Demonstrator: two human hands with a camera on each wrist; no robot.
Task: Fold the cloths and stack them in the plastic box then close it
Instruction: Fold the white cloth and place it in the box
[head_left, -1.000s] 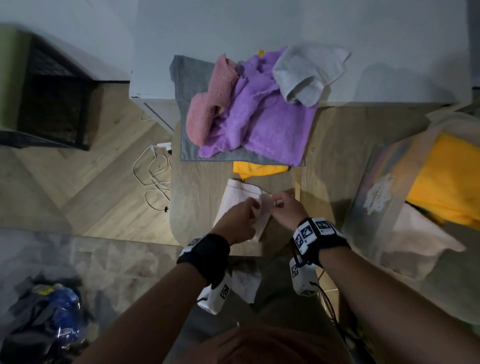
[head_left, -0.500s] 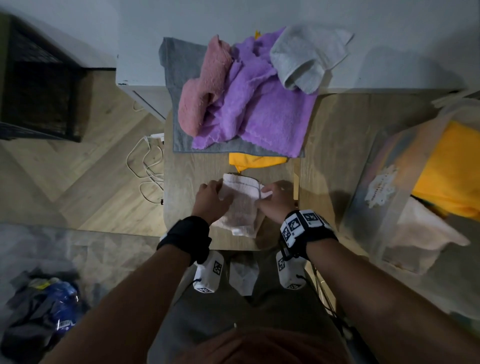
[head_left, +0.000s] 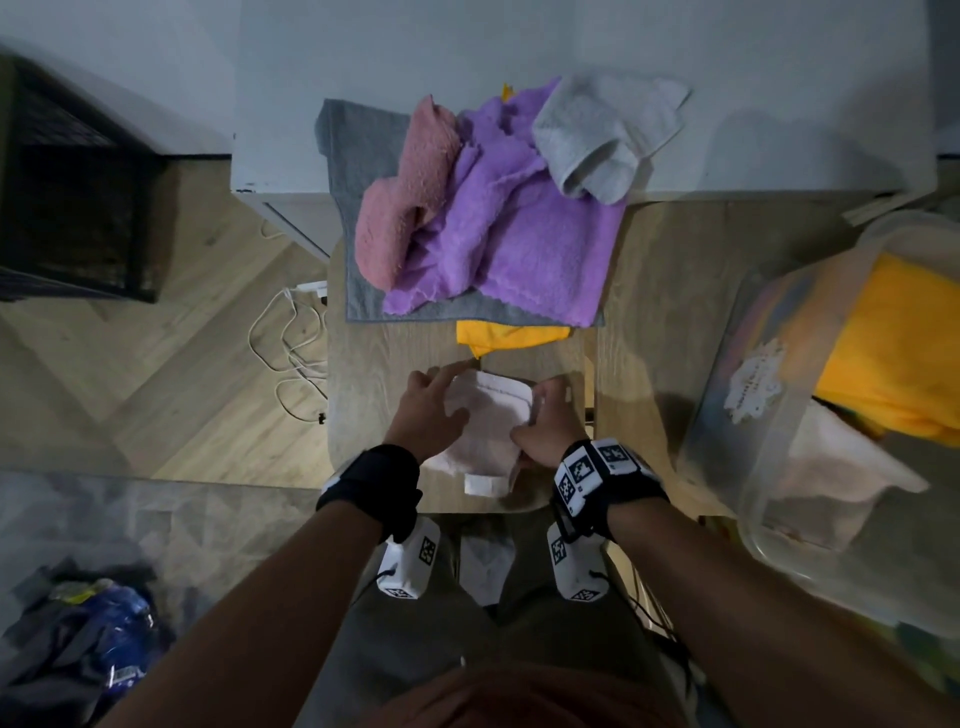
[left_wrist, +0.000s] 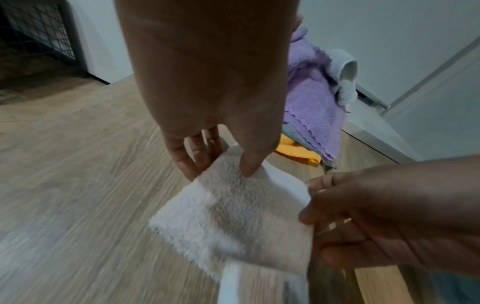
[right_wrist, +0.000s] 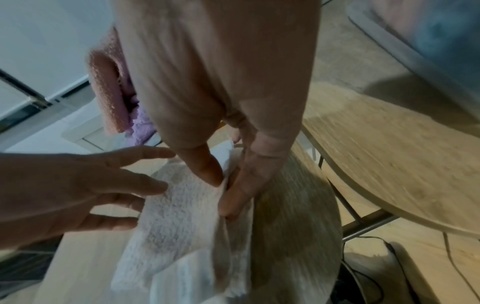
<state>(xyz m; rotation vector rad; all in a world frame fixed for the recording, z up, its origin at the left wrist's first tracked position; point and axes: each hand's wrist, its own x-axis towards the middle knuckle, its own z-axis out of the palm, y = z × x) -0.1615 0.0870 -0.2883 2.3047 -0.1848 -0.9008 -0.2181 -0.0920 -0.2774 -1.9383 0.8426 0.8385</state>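
A small wooden table (head_left: 374, 364) is shown, with a folded white cloth (head_left: 483, 431) laid flat near its front edge; a grey cloth (head_left: 358, 156) is spread at its far end, carrying the heap of other cloths, and a yellow cloth (head_left: 509, 335) is seen projecting from beneath it; a second wooden surface (head_left: 675, 312), just beside on the right, is seen bearing a clear plastic box (head_left: 727, 415); a white cable (head_left: 285, 358) is seen lying on the wooden floor (head_left: 156, 364).

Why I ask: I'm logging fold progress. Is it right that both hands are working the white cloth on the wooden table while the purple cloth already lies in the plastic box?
Not quite. Both hands, left hand and right hand, do work the white cloth on the wooden table, but the head view shows the purple cloth in the unfolded pile; the plastic box holds a yellow cloth.
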